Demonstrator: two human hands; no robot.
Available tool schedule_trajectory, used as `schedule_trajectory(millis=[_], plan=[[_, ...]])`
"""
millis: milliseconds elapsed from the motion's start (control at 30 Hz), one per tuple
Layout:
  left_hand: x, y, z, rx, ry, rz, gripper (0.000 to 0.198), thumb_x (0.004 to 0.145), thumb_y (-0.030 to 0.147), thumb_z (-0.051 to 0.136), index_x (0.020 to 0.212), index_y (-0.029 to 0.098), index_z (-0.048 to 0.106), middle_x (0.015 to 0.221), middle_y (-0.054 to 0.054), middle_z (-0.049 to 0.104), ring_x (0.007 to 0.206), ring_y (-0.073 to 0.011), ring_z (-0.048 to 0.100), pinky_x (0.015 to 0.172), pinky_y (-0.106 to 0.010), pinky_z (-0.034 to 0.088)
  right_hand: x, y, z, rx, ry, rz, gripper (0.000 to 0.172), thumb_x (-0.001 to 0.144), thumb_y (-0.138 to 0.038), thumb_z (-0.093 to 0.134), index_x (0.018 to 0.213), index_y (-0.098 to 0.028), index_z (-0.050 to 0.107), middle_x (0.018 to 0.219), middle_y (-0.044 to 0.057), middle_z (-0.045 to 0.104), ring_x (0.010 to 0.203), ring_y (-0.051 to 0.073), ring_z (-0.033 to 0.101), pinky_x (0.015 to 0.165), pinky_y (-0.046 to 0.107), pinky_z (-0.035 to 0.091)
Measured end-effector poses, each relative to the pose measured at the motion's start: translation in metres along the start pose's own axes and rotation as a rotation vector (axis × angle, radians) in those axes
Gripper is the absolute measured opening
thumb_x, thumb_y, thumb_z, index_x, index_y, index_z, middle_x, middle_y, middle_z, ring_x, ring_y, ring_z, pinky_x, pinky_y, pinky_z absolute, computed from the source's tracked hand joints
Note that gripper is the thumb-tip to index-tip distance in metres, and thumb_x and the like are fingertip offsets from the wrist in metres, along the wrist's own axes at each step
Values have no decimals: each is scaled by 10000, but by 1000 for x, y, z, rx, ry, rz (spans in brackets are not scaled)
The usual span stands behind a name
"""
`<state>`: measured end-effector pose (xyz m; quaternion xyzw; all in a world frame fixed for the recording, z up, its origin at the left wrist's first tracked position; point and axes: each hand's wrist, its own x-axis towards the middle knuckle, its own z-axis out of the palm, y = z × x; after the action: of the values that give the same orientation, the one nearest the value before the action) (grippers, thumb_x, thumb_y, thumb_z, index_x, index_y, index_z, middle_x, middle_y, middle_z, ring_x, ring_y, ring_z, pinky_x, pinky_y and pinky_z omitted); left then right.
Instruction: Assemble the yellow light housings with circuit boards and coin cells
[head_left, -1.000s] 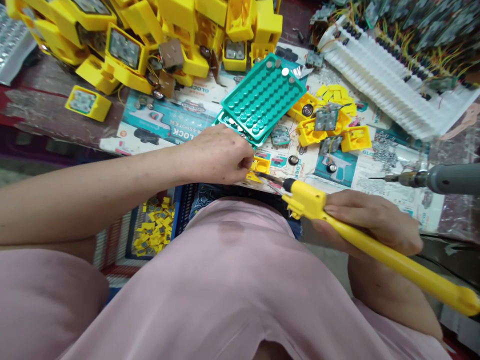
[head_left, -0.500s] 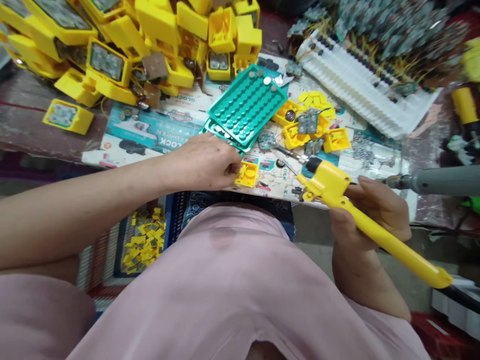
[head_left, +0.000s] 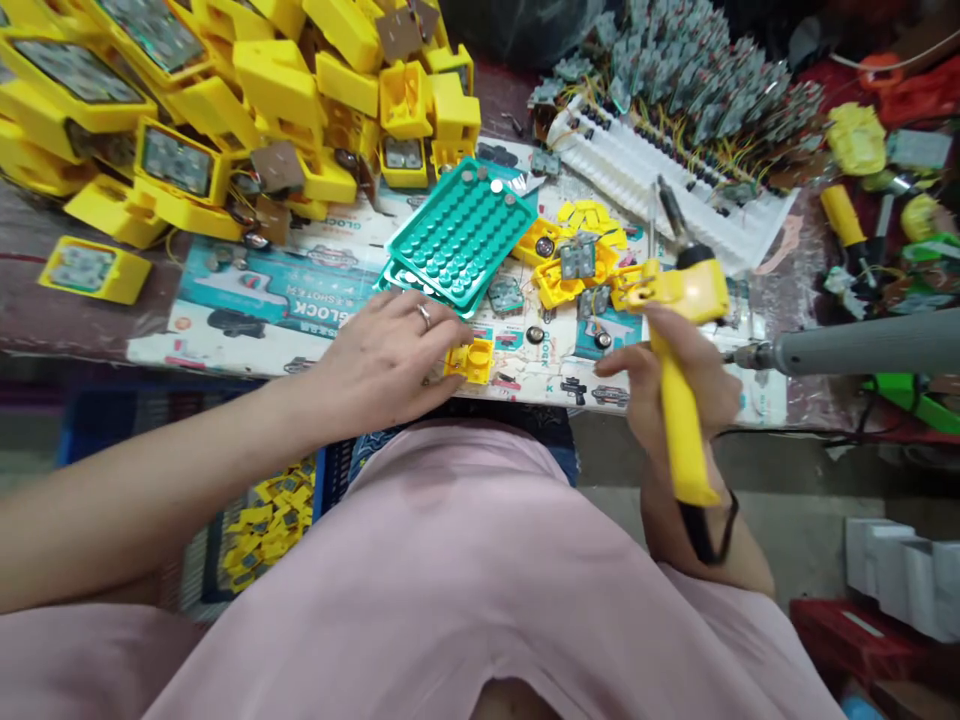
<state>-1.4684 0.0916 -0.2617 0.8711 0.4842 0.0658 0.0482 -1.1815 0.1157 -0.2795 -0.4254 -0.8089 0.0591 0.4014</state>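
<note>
A yellow soldering gun (head_left: 681, 430) is gripped in the right hand (head_left: 697, 365), with the fingers closed around its handle; its metal tip is pointed away from the body, in view across a white rack (head_left: 615, 165). A small yellow case (head_left: 478, 360) is set on printed cardboard (head_left: 240, 290) at the near edge of the table, well apart from that tip. Its left end is covered by the thumb and fingers of the left hand (head_left: 382, 355); whether it is pinched or only touched cannot be told. Stacked green trays (head_left: 454, 235) are placed just beyond it, with silver discs (head_left: 496, 186) held at the far end. To the left, bigger yellow housings (head_left: 277, 85) are heaped.
</note>
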Motion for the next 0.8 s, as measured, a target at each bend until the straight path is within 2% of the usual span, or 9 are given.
schedule_trajectory(millis=[100, 167, 300, 400, 467, 533, 600, 700, 800], plan=[[-6, 6, 18, -26, 149, 98, 318, 906, 243, 564, 1199, 157, 652, 1242, -111, 714, 1143, -312, 652, 931, -455, 495, 14, 10, 22, -144, 36, -125, 168, 953, -291, 606, 1119, -292, 629, 857, -16, 715, 680, 136, 699, 630, 254, 582], [-9, 4, 24, -49, 222, 140, 302, 923, 207, 555, 1209, 155, 636, 1223, -111, 724, 1145, -290, 661, 961, -454, 489, 24, 15, 38, -262, -8, -144, 191, 941, -354, 623, 1106, -263, 651, 844, 8, 704, 754, 163, 697, 657, 263, 573], [-24, -21, 7, -171, 237, 143, 295, 939, 221, 571, 1220, 133, 596, 1174, -122, 732, 1079, -220, 691, 926, -330, 523, 32, 18, 54, -402, -113, -173, 214, 961, -341, 580, 1138, -245, 652, 816, 22, 684, 777, 173, 675, 633, 252, 528], [-41, -52, -18, -177, 230, -31, 334, 957, 341, 592, 1222, 138, 593, 1178, -84, 729, 1052, -177, 695, 896, -250, 522, 29, 8, 45, -250, -132, -202, 197, 946, -302, 605, 1134, -248, 616, 821, 7, 705, 760, 166, 685, 667, 265, 542], [-48, -70, -27, -86, 198, -208, 384, 965, 433, 568, 1237, 165, 600, 1183, -52, 727, 1040, -181, 694, 917, -276, 517, 24, -4, 36, -126, -140, -233, 247, 913, -258, 655, 1149, -238, 585, 835, 6, 716, 753, 163, 695, 674, 266, 555], [-48, -79, -27, 34, 156, -316, 408, 975, 462, 532, 1252, 171, 608, 1234, -71, 707, 1095, -215, 673, 975, -351, 498, 19, -16, 29, -51, -176, -277, 299, 888, -221, 688, 1158, -239, 563, 812, -8, 710, 716, 150, 691, 631, 252, 550], [-38, -76, -19, 103, 168, -314, 416, 961, 461, 548, 1256, 177, 619, 1366, -107, 636, 1220, -266, 611, 1055, -436, 447, 14, -23, 25, -22, -226, -317, 300, 885, -216, 693, 1148, -251, 554, 775, -27, 694, 668, 137, 672, 582, 245, 535], [-12, -49, -2, 57, 245, -184, 343, 951, 444, 555, 1191, 223, 659, 1433, -73, 596, 1345, -297, 523, 1118, -502, 380, 8, -22, 21, -2, -234, -310, 326, 877, -288, 715, 1150, -258, 541, 807, -17, 706, 668, 148, 672, 569, 264, 544], [18, -15, 10, -15, 163, -93, 328, 1019, 361, 397, 1152, 234, 669, 1339, -39, 672, 1360, -259, 525, 1148, -524, 332, 2, -12, 20, 68, -192, -200, 531, 812, -411, 771, 1234, -247, 493, 1047, 70, 732, 892, 219, 725, 729, 347, 609]])
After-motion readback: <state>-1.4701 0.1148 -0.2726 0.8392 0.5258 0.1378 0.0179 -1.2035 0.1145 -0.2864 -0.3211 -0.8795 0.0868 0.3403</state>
